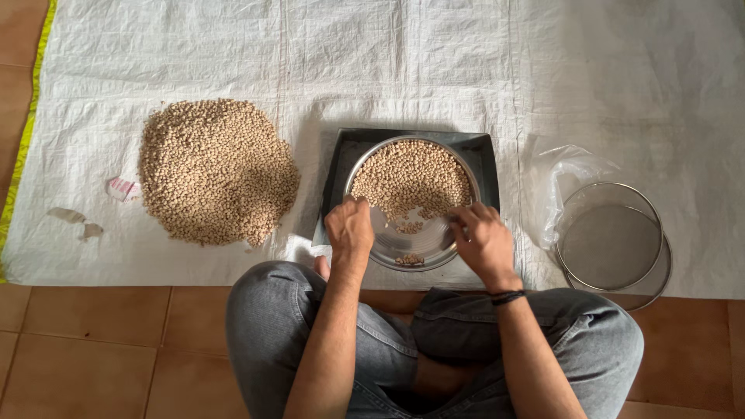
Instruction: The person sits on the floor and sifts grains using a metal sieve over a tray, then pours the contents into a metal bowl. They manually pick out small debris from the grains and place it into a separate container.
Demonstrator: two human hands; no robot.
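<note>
Your left hand [349, 227] sits on the steel plate [388, 252] rim at about 9 o'clock, fingers curled over the edge, gripping it. Right hand [483, 237] is at 3 o'clock on the rim, fingers bent down toward the grains; can't tell if it clamps the rim or just picks.

Going left to right: paper scraps [123, 188] at far left, then the big loose pile of chickpeas [217, 171] on the white woven sheet [427, 70]. Centre: plate resting in a dark square tray [485, 151], directly ahead of your crossed legs. Chickpeas in plate [411, 177] are heaped at 12 o'clock, a few strays at 6 o'clock. Right: clear plastic bag [555, 174], then round mesh sieves [613, 240], stacked.

Handling: the plate looks rigid, smooth, likely slippery; moderately heavy when loaded. Hold opposite rim points and keep it level. Chickpeas look hard, dry, round; they will probably roll and spill on tilt.
</note>
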